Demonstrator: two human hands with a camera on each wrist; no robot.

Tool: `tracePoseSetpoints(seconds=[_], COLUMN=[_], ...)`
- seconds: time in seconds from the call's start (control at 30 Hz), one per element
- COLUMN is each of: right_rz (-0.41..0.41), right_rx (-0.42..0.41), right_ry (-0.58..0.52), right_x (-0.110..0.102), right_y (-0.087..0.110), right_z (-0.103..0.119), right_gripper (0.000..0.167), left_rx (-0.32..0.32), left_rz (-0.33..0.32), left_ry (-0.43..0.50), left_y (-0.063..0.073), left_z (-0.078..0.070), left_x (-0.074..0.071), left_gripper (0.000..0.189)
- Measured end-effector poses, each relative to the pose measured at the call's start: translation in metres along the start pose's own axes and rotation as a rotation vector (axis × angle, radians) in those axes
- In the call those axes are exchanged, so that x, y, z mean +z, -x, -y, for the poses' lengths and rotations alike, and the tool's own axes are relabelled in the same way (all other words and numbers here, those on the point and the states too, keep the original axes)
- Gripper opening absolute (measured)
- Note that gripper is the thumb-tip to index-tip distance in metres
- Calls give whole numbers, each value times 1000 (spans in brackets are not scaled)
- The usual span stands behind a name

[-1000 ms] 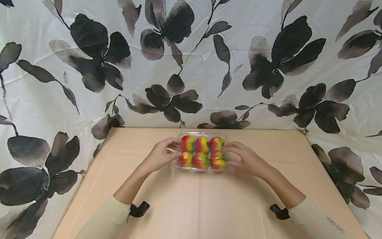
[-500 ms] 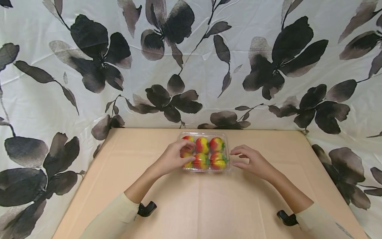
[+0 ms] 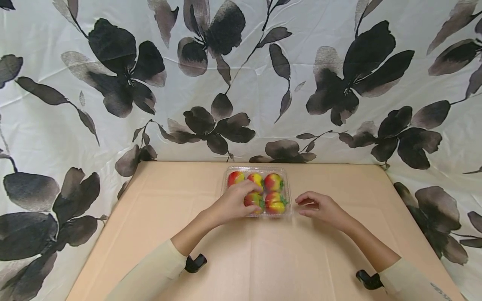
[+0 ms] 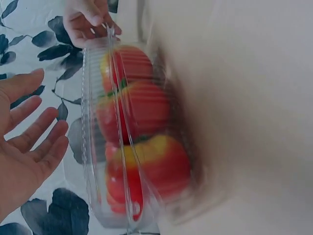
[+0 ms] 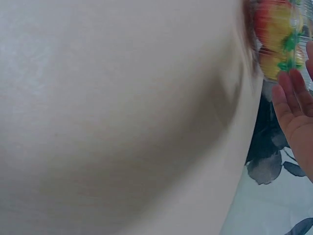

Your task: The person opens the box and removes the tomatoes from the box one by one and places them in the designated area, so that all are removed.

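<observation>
A clear plastic clamshell box [image 3: 288, 180] lies on the table with its lid on. Inside, several red and yellow fruits [image 3: 273, 182] with green leafy tops sit in two rows. My left hand [image 3: 232, 202] hovers over the box's near left part, covering some fruit in the head view. In the left wrist view that hand [image 4: 29, 152] has loosely spread fingers, apart from the lid. My right hand [image 3: 320, 207] is just right of the box with a gap between, its fingers relaxed and holding nothing. The right wrist view shows its fingers [image 5: 293, 90] overlapping the box's end.
The table [image 3: 256, 259] has a pale tan covering and ends at the back close behind the box. A white cloth [image 3: 263, 83] with dark flower prints hangs behind and along both sides. Black wrist mounts [image 3: 196, 263] show at both sleeves.
My left hand has moved from the box's left side rightward over its lid. The right hand has drawn back from the box's right edge. The box stays in place.
</observation>
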State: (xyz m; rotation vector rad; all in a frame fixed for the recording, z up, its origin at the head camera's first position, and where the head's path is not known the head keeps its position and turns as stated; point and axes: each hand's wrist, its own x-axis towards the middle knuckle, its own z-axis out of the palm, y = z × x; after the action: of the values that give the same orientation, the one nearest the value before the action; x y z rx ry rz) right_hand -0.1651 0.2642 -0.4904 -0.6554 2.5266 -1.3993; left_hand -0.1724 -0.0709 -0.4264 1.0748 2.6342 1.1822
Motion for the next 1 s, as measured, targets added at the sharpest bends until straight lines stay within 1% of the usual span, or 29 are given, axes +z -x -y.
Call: tracePoseSetpoints(seconds=[0.1, 0.23, 0.37, 0.57, 0.73, 0.83, 1.0], right_rz=[25, 79, 124, 162, 174, 179, 184], right_rx=[26, 32, 36, 50, 53, 46, 57], right_ry=[1, -30, -70, -101, -118, -127, -150], right_x=[1, 3, 6, 8, 9, 11, 13], right_y=[2, 2, 1, -1, -3, -4, -6], right_z=[-5, -9, -14, -18, -19, -20, -19], right_gripper=[31, 29, 29, 29, 28, 28, 27], left_rx=[24, 23, 26, 54, 50, 60, 132], left_rz=[35, 59, 81, 105, 125, 119, 74], left_ry=[-22, -80, -108, -145, -183, -201, -292], left_y=[-4, -9, -14, -21, -24, -26, -25], left_z=[-3, -5, -8, -14, -15, -14, -12], left_x=[6, 15, 24, 36, 45, 52, 61], left_gripper=[36, 35, 34, 31, 30, 29, 25])
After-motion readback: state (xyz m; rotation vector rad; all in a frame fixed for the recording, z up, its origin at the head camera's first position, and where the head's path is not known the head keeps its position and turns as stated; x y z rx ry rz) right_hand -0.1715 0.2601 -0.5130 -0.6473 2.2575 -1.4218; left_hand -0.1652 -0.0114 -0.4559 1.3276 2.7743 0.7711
